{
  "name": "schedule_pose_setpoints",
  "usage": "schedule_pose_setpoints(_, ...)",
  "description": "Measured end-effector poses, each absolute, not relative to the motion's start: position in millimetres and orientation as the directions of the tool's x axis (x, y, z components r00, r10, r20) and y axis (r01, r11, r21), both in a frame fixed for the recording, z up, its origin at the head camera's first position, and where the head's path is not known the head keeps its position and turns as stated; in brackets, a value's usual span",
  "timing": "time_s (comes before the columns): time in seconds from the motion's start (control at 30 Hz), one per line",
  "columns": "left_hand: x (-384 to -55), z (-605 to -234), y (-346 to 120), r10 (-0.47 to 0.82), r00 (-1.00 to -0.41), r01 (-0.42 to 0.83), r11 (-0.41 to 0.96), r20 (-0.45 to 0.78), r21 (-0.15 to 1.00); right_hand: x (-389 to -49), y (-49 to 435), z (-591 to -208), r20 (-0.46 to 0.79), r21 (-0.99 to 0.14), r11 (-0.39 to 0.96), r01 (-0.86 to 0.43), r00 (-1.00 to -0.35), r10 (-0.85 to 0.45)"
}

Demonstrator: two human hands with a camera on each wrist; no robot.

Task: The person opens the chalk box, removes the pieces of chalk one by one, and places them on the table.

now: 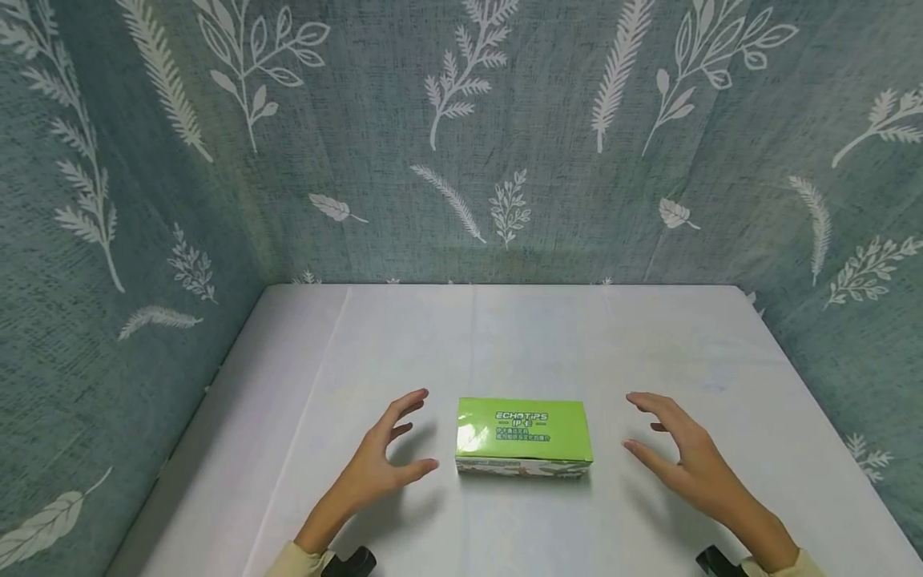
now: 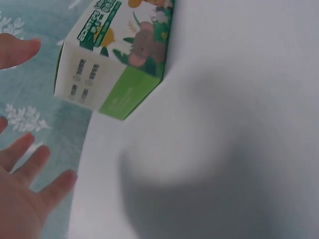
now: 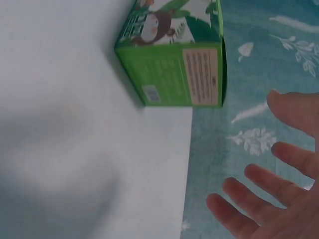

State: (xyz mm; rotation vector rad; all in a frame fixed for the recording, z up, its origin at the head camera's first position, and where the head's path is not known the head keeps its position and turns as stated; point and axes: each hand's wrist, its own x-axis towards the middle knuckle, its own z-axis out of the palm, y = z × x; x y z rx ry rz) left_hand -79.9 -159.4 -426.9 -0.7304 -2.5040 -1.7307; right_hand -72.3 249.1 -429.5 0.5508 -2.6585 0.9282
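Note:
A green cardboard box with white lettering on its lid lies on the white table, between the two hands. To its left, the left hand hovers with fingers spread and thumb toward the box, a small gap between them. The right hand hangs in the air on the other side, farther from the box, its fingers parted and holding nothing. In the left wrist view the box shows a white and green end and a cartoon animal print. The right wrist view has its green end with a printed label and barcode.
The white table has faint creases in its covering. Green-blue cloth with pale leaf prints hangs behind it and along both sides. Dark wrist devices sit by the pale sleeves at the bottom.

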Motion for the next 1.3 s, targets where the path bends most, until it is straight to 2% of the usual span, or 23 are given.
schedule_pose_setpoints(0.27, -87, -457, -149, 0.416, -0.880, 0.359, 0.263, 0.230, 0.896, -75, 230, -433, 0.381, -0.570, 0.665, -0.482, -0.873, -0.305)
schedule_pose_setpoints(0.53, -91, -468, -141, 0.433, -0.879, 0.331, 0.248, 0.202, 0.910, -78, 215, -439, 0.453, -0.604, 0.552, -0.575, -0.817, -0.356)
schedule_pose_setpoints(0.7, -92, -468, -134, 0.440, -0.874, 0.322, 0.210, 0.205, 0.923, -83, 210, -443, 0.445, -0.609, 0.531, -0.590, -0.808, -0.386)
schedule_pose_setpoints(0.97, -89, -447, -119, 0.430, -0.894, 0.235, 0.201, 0.130, 0.951, -88, 206, -439, 0.408, -0.522, 0.583, -0.622, -0.783, -0.470)
schedule_pose_setpoints(1.3, -94, -452, -117, 0.416, -0.902, 0.172, 0.107, 0.113, 0.979, -98, 204, -425, 0.303, -0.425, 0.652, -0.627, -0.778, -0.551)
